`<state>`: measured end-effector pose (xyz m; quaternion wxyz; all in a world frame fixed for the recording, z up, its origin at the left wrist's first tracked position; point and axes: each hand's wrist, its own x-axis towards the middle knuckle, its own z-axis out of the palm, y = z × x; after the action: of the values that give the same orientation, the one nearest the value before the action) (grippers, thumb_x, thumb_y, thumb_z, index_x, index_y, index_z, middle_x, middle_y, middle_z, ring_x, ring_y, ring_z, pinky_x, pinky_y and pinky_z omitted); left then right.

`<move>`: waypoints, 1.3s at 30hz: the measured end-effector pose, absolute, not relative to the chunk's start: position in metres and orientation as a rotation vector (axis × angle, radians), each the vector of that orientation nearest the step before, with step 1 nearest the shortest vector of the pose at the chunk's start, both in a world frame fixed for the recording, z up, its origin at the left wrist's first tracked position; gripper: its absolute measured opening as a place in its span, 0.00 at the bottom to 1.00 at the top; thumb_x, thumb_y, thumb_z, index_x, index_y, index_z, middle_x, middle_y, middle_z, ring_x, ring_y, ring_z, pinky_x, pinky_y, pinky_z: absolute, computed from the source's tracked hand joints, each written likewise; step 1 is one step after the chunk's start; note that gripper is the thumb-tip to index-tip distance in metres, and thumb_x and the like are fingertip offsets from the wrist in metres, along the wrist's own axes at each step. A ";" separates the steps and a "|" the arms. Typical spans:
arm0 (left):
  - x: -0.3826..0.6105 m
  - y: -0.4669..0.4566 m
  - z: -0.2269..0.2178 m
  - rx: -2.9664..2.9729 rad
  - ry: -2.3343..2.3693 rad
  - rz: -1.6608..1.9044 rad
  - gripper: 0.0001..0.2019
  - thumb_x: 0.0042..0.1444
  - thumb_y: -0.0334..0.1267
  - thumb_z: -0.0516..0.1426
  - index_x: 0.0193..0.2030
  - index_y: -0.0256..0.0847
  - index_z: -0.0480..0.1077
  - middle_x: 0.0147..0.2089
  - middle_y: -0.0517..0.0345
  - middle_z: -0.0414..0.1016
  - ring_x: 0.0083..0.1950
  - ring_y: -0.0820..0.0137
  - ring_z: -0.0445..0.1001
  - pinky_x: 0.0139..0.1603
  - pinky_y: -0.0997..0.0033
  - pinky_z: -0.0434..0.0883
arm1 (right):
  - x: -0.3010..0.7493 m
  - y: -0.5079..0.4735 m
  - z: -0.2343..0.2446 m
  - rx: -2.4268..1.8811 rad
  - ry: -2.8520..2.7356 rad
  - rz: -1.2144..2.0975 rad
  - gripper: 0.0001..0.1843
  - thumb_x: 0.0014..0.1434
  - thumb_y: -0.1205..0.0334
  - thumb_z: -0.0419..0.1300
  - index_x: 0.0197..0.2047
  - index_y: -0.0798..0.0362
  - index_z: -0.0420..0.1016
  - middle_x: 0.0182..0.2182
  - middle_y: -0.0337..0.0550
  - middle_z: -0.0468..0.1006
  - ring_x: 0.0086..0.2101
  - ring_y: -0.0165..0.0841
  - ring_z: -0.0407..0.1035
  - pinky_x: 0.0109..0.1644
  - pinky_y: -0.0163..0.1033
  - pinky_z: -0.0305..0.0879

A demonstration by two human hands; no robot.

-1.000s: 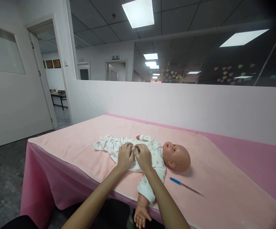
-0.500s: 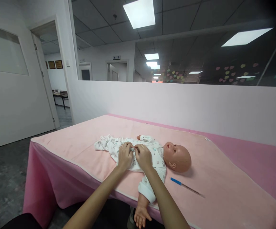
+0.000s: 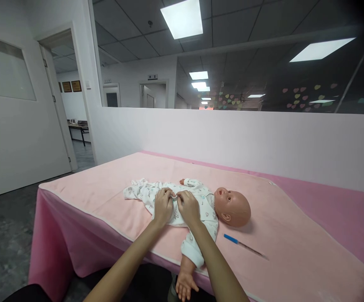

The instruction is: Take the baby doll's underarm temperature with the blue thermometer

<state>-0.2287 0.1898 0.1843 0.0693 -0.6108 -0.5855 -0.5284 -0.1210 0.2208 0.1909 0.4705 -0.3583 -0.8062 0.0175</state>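
A baby doll lies on its back on the pink-covered table, its head to the right and one arm hanging over the near edge. It wears a white patterned onesie. Over the doll's belly, my left hand has its fingers closed on the front of the onesie. Beside it, my right hand pinches the same cloth, the fingertips of both hands close together. A small fold of white fabric shows between them. Whatever fastening may be under the fingertips is hidden.
A thin tool with a blue handle and a slender shaft lies near the doll's head. The pale pink cover spreads over the table, with darker pink cloth hanging at its edge. Behind stands a white half wall with glass above.
Both hands stay at the onesie's front, with only slight finger movement; a bit of white cloth shows between them. The whole view has shifted slightly.
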 end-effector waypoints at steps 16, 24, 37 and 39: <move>-0.229 0.188 0.186 -1.844 -1.772 -1.501 0.09 0.48 0.27 0.43 0.29 0.40 0.62 0.34 0.57 0.65 0.39 0.69 0.62 0.43 0.66 0.60 | -0.120 0.221 0.191 -0.887 -1.974 0.063 0.11 0.55 0.69 0.46 0.33 0.51 0.68 0.29 0.39 0.70 0.33 0.30 0.63 0.37 0.33 0.57; -0.227 0.185 0.189 -1.853 -1.773 -1.467 0.09 0.49 0.27 0.43 0.29 0.40 0.61 0.33 0.58 0.65 0.37 0.69 0.63 0.41 0.67 0.59 | -0.120 0.222 0.190 -0.893 -1.957 0.059 0.11 0.55 0.69 0.46 0.33 0.52 0.68 0.29 0.40 0.70 0.33 0.30 0.63 0.37 0.33 0.57; -0.227 0.183 0.189 -1.766 -1.790 -1.354 0.07 0.48 0.29 0.48 0.31 0.41 0.65 0.38 0.57 0.66 0.43 0.67 0.63 0.47 0.62 0.55 | -0.122 0.222 0.193 -0.893 -1.933 0.071 0.11 0.54 0.70 0.46 0.32 0.52 0.69 0.29 0.41 0.70 0.33 0.30 0.64 0.38 0.33 0.58; -0.227 0.184 0.187 -1.771 -1.796 -1.324 0.08 0.48 0.30 0.48 0.32 0.41 0.66 0.39 0.57 0.66 0.44 0.67 0.63 0.47 0.62 0.55 | -0.123 0.220 0.197 -0.887 -1.922 0.102 0.12 0.53 0.70 0.46 0.32 0.53 0.69 0.29 0.42 0.71 0.33 0.31 0.64 0.38 0.34 0.59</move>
<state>-0.2266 0.1837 0.1869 0.1459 -0.6149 -0.6237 -0.4600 -0.1232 0.2195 0.1968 0.4891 -0.3652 -0.7910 0.0421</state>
